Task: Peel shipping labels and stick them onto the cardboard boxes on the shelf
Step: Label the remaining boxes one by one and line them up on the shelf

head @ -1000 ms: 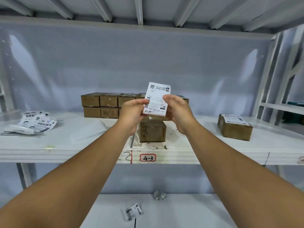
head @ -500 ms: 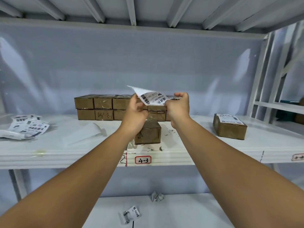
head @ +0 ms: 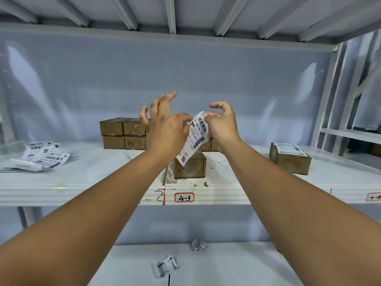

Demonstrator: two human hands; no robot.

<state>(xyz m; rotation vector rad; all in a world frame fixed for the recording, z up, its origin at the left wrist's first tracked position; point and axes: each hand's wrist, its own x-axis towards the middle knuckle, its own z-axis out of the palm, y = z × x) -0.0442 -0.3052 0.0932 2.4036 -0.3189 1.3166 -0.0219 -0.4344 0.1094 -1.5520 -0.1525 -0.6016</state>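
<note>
One floppy label, best held by its edges, we pinch at the top with our right hand, left hand splayed open, perhaps brushing it.

Tag on shelf edge: handwritten "4-3" inside a red border. Left of it, a scrawled "2" on the same edge. Shipping label: barcodes plus a digit string, too blurred to read. Scribble on cardboard box: illegible.

Both bare forearms were stretched forward, side by side. The left hand had its fingers spread wide. The right hand pinched a label by its top, index finger lifted.
</note>
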